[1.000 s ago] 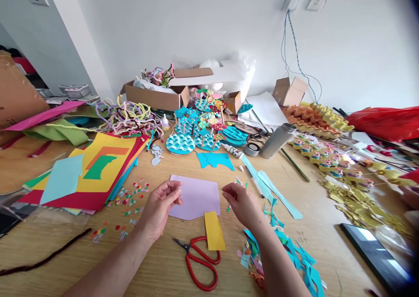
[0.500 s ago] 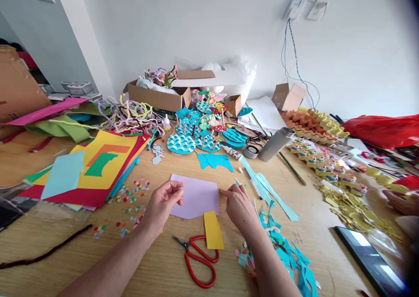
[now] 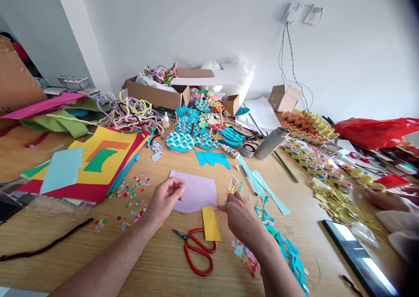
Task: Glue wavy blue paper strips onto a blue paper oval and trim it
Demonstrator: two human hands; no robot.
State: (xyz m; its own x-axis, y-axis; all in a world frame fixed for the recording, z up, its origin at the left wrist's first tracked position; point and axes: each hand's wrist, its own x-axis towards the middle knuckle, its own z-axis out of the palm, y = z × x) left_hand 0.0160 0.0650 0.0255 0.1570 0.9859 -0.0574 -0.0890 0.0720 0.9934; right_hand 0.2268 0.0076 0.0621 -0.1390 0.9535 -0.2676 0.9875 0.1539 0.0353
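1. Your left hand (image 3: pixel 168 196) sits at the left end of the lilac sheet (image 3: pixel 195 193), its thumb and fingertips close together; whether they pinch anything, you can't tell from here.
2. Your right hand (image 3: pixel 238 212) hangs beside the sheet's right end, index finger reaching out and the others curled. Its thumb side is hidden, so its grip can't be told.
3. The lilac sheet lies flat between your hands, seemingly whole, so any cutting of it looks undone. The scissors (image 3: pixel 196 246) rest nearer you, blades pointing left, with the yellow strip (image 3: pixel 211 223) lying over a handle.
4. Plenty looks done around it: teal trimmings (image 3: pixel 284 243) by your right forearm, paper bits (image 3: pixel 135 183) to the left, and wave-topped discs (image 3: pixel 180 141) at the back (these appear finished).
5. Your count: 1 lilac sheet, 1 yellow strip, 1 pair of scissors, 1 phone (image 3: pixel 356 257), 1 flask (image 3: pixel 271 143), 2 discs plain at the front; those behind overlap too much to number.
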